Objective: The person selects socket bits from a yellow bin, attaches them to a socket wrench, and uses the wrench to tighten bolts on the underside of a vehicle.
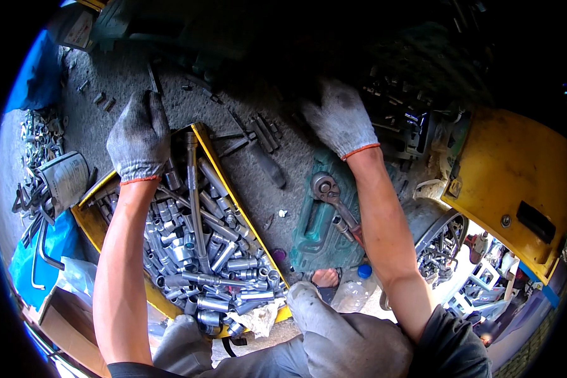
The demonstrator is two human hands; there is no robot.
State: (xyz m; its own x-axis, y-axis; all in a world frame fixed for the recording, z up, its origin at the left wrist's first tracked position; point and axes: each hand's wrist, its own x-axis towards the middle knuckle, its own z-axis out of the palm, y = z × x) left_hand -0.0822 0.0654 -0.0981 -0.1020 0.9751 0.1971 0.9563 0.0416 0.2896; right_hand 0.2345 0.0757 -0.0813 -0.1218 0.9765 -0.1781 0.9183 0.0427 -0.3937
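My left hand (138,135), in a grey glove, is closed at the upper left beside a slim metal piece (153,79); what its fingers hold is hidden. My right hand (339,118), also gloved, reaches into dark shadow with thumb and fingers apart; its fingertips are dim. Below my left hand, a yellow metal box (223,179) holds many loose sockets (225,255) and long bars. Between the hands, several small tools (263,151) lie on rough ground (195,107). A teal plastic case (312,242) with a large ratchet (327,192) lies beside my right forearm.
A yellow metal lid (510,164) stands at right, by a dark socket case (400,116) and a bin of tools (438,255). Blue plastic (34,72), wrenches (44,246) and cardboard (69,327) line the left. Dark green cases (145,28) lie at the top.
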